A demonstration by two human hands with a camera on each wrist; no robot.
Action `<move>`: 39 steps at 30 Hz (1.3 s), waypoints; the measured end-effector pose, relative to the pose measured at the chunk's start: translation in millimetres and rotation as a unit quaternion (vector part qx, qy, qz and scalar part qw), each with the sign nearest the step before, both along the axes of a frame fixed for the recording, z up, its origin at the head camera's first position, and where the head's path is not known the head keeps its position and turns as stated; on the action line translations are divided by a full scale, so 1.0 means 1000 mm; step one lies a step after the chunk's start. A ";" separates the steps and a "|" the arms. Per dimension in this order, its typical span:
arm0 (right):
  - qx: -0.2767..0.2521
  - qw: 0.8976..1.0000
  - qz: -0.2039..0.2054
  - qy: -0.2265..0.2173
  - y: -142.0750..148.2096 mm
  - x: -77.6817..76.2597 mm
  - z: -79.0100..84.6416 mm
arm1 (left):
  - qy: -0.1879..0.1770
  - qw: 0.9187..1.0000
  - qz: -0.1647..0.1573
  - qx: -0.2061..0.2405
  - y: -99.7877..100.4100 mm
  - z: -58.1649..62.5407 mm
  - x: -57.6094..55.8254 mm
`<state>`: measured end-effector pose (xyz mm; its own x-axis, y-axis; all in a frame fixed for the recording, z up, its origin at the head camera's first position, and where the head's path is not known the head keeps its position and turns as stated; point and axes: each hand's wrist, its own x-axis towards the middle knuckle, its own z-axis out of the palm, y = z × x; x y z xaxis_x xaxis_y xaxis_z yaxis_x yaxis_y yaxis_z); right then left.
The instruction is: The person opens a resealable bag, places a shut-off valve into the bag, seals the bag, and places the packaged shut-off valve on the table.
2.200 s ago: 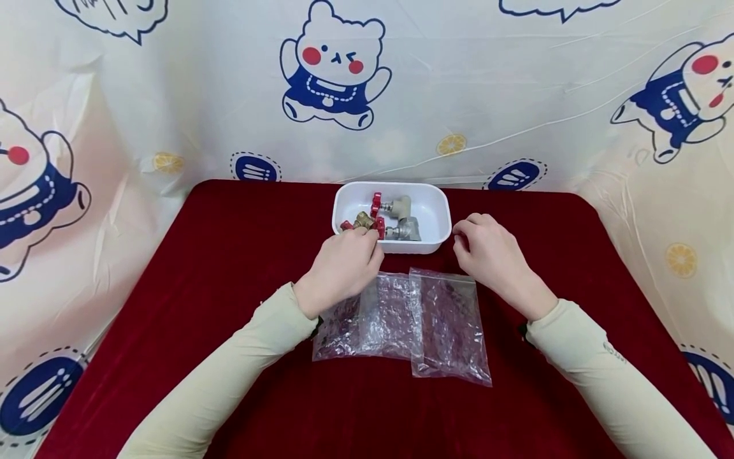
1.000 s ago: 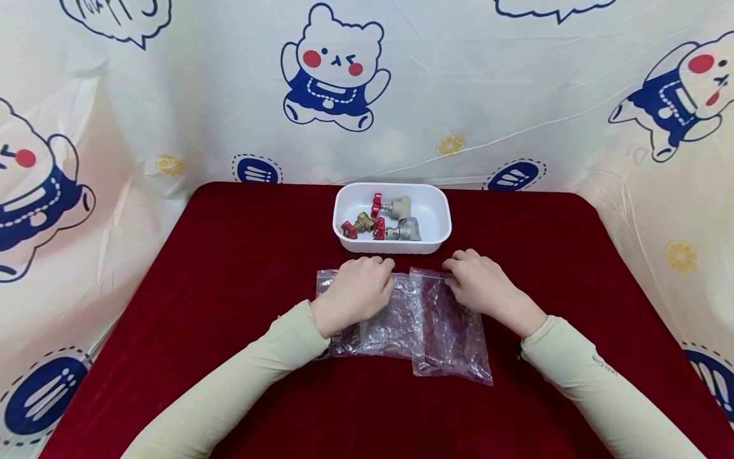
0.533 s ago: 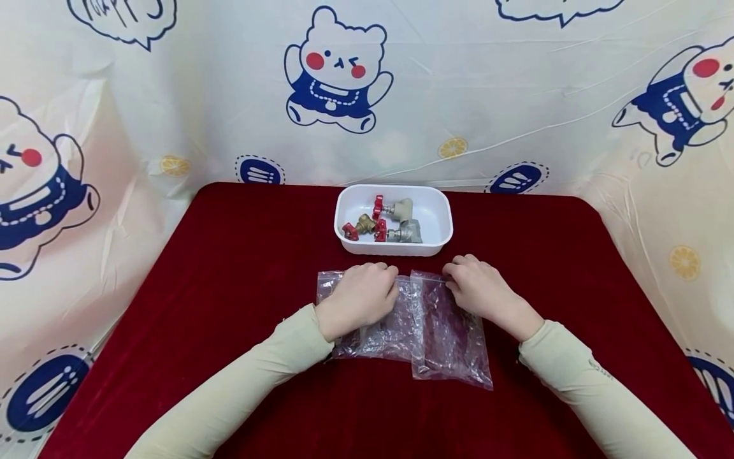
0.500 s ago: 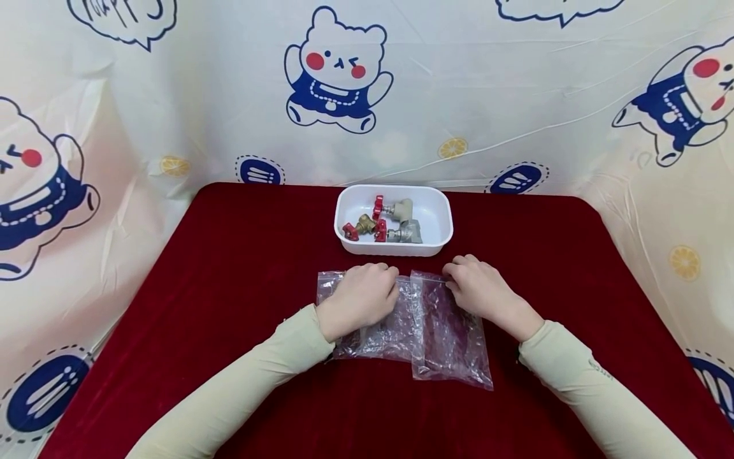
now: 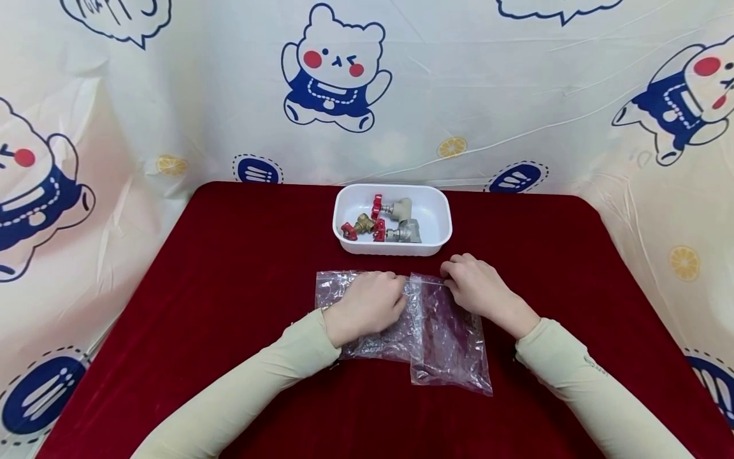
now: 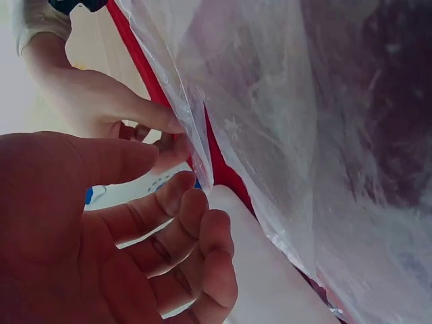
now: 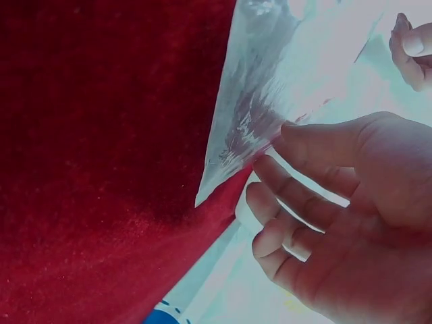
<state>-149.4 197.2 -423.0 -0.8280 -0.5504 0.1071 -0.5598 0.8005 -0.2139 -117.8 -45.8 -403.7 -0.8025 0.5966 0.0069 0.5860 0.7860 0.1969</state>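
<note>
Clear plastic makes up the bag point(image 5: 453, 350) at your right hand point(image 5: 478, 287), whose thumb and fingertips pinch its top edge near the corner. Your left hand point(image 5: 369, 306) sits above the second bag point(image 5: 378, 347), its fingers loosely bent, thumb apart from them and holding nothing; whether it touches plastic you cannot tell. Below and between your hands the two bags overlap along one side, both lying on the dark red cloth point(image 5: 258, 268). Just beyond your hands stands the white tray point(image 5: 436, 223), with a brass valve point(image 5: 364, 223), a grey valve point(image 5: 408, 231) and a beige valve point(image 5: 404, 209) inside, each with a red handle; no marking on them can be made out. Behind your wrist, your right sleeve point(image 5: 556, 357) bears small dark lettering point(image 5: 593, 365), too small to read. Farther out past your hands, the printed backdrop point(image 5: 430, 95) shows bears and blue ovals with white strokes like exclamation marks; up beyond your left hand, a speech bubble point(image 5: 117, 22) holds handwritten-style letters, cut off at the top and not fully legible.
</note>
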 end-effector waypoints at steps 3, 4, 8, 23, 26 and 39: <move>-0.002 1.000 0.005 -0.007 0.000 -0.001 0.000 | -0.005 1.000 -0.002 0.002 0.001 -0.002 0.002; -0.003 1.000 0.006 -0.008 0.000 -0.001 -0.001 | -0.007 1.000 -0.003 0.002 0.001 -0.002 0.002; -0.008 1.000 0.011 -0.009 0.000 -0.003 -0.003 | -0.007 1.000 -0.007 0.001 0.002 -0.003 0.005; 0.004 1.000 0.010 -0.010 0.000 0.000 0.011 | 0.002 1.000 -0.006 -0.016 0.003 -0.005 0.005; 0.009 1.000 0.010 -0.010 0.001 0.001 0.015 | 0.003 1.000 -0.011 -0.008 0.003 -0.004 0.005; -0.028 0.999 -0.008 -0.030 0.004 0.002 0.035 | -0.013 0.999 -0.007 0.033 0.002 0.002 0.005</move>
